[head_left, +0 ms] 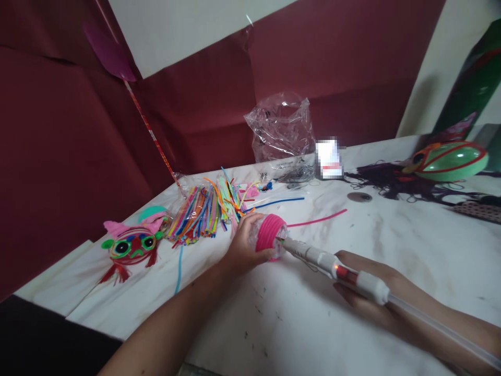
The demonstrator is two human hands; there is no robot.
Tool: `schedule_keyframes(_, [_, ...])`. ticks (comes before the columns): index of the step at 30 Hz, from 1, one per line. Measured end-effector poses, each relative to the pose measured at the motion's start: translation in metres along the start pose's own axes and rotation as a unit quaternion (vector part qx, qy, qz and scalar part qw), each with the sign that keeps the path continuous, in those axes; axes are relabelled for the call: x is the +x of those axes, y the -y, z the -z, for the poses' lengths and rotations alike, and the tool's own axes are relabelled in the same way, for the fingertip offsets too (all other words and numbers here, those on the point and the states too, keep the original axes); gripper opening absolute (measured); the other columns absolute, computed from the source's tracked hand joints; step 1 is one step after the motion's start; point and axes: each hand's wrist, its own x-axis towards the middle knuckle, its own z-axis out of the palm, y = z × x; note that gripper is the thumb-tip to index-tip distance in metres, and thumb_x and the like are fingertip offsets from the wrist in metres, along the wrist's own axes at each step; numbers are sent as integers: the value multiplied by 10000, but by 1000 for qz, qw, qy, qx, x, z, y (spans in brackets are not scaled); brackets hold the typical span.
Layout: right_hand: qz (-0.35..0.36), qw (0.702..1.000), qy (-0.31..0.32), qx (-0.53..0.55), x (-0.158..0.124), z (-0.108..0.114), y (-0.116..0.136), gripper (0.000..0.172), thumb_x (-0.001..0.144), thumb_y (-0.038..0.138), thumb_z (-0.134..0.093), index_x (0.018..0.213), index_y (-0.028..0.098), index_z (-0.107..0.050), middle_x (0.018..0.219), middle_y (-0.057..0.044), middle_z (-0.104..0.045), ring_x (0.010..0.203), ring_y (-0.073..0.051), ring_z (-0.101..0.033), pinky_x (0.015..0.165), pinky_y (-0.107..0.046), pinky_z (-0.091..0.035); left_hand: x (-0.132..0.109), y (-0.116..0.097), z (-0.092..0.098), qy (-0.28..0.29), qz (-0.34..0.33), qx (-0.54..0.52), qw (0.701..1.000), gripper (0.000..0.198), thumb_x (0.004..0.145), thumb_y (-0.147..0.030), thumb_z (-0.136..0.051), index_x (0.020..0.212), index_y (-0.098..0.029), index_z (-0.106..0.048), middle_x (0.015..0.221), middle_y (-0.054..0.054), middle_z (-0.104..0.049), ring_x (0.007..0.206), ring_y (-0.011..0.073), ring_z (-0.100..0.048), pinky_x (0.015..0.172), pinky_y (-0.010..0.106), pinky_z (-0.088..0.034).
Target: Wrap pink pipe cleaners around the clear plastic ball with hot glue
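My left hand (250, 245) is closed round a clear plastic bottle piece (282, 237) that lies on its side just over the table. Several turns of pink pipe cleaner (270, 232) are wrapped about it, and a loose pink length (321, 218) sticks out to the right. In my right hand (366, 277) is a white hot glue gun (313, 256) with a lit orange light and a long clear glue stick (442, 326) out of its back. The gun's nozzle is at the bottle piece's open end; whether it touches cannot be made out.
Bundled colourful pipe cleaners (201, 214) lie behind my left hand, beside a pink and red animal-face craft (131, 248). Farther back are a crumpled clear bag (284, 130) and a blurred white box (329, 161). Dark purple threads (391, 180) and a green balloon-like craft (454, 161) are right.
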Motion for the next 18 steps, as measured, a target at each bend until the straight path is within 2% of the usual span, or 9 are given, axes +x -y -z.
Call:
schedule_keyframes(5, [21,1000,22,-6,1,5,2,162,832,250,-477,682,276,-420,610,29,-551,511,-147,-568,517,-251,-480,-1,-1,0,-5,17,-19,1000,819,561,-504,-827,1255,-211,-505,1339,133,-467,1277,365,-443,1113,522,-318])
schedule_keyframes(10, [42,999,30,12,0,2,6,154,834,234,-448,689,271,-411,708,-4,-617,600,-161,-632,573,-266,-505,0,-3,-1,-10,32,-50,998,804,553,-505,-826,1223,-195,-507,1313,142,-468,1260,369,-457,1102,528,-335])
schedule_keyframes(18, [19,999,32,-5,0,6,4,173,830,227,-462,679,269,-391,667,14,-596,542,-144,-596,516,-250,-473,-1,-5,-1,-4,51,-67,996,825,562,-505,-825,1245,-185,-491,1329,145,-466,1265,371,-468,1080,510,-376])
